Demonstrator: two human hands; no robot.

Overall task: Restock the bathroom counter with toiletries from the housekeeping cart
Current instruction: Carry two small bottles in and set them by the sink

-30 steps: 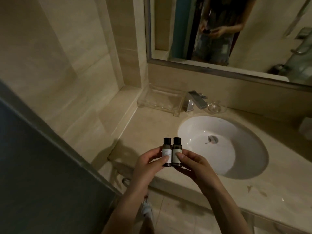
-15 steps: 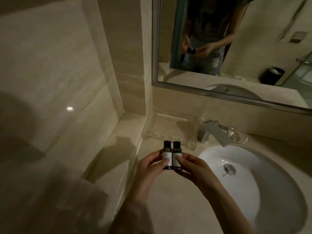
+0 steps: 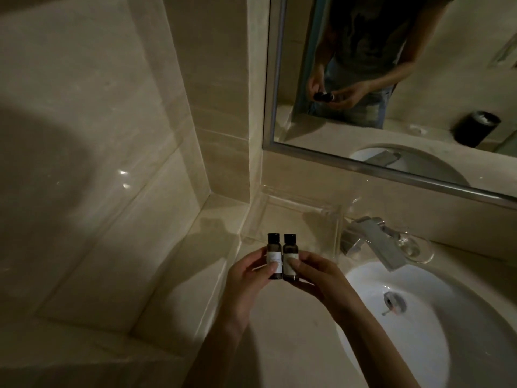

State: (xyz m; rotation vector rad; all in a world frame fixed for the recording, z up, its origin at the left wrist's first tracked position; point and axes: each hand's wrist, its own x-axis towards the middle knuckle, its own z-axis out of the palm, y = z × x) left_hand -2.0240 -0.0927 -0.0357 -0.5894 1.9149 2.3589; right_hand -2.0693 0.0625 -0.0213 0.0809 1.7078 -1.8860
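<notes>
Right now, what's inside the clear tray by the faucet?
Only bare beige bottom shows inside the clear tray; no toiletries visible. Its near left corner is hidden behind the two bottles.

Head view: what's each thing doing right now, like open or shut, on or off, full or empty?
Left bottle: capped, upright, held up.
Right bottle: capped, upright, touching the left bottle.
Left grip: pinches the left bottle.
Right grip: pinches the right bottle.
Tray: empty.
Tap: off, no water running.
Dish: looks empty.
</notes>
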